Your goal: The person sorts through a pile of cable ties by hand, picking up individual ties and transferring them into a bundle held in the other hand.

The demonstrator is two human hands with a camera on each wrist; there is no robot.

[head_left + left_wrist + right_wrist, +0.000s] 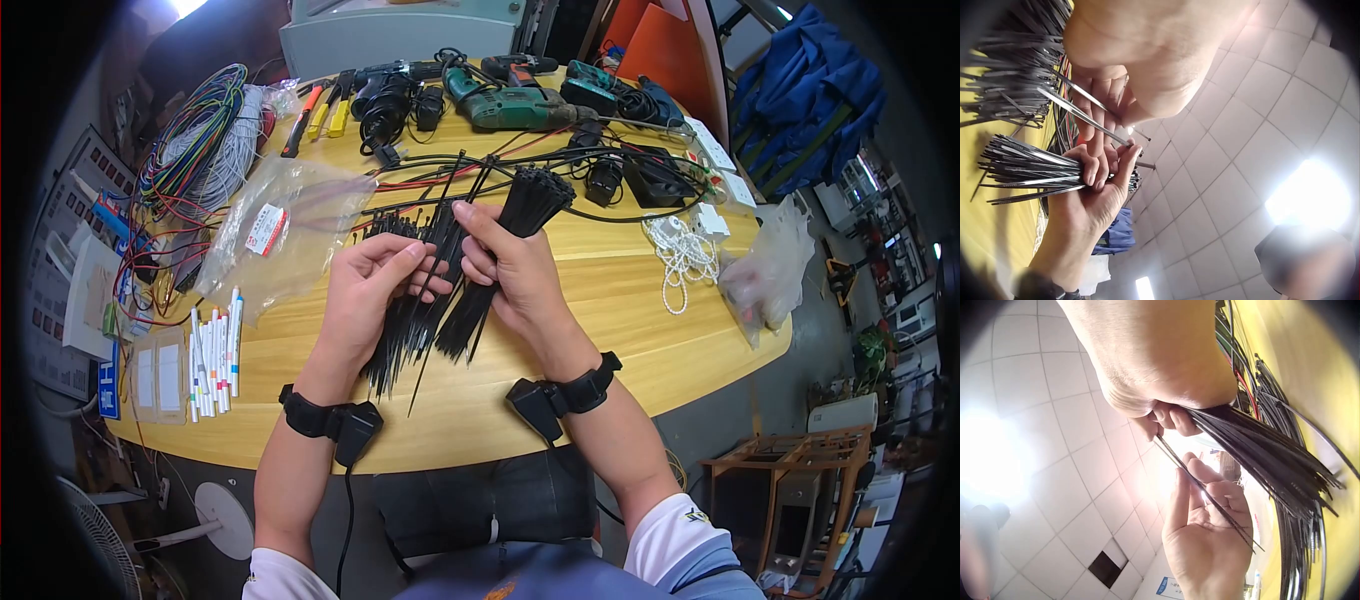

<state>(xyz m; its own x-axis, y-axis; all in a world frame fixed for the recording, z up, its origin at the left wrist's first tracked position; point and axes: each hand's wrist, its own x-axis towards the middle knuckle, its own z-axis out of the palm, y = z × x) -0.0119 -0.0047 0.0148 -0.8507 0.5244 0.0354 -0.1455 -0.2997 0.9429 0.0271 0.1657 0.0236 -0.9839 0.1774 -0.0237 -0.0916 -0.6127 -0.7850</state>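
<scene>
My right hand [515,262] grips a thick bundle of black cable ties [540,200], heads upward and tails fanning down. At its thumb tip, a couple of separate cable ties [1200,484] are pinched and slant away from the bundle. My left hand [378,280] faces it, fingers loosely bent and thumb raised. Those separate ties cross in front of its palm and fingers in the right wrist view. A second pile of black cable ties [390,350] lies on the table [620,330] beneath the hands, partly hidden by the left hand.
A clear plastic bag [300,215] and several white markers [215,365] lie at left, below coiled wires [195,145]. Along the back are a green power drill [510,105] and other tools. White beaded cord [685,260] and a plastic bag [770,265] sit at right.
</scene>
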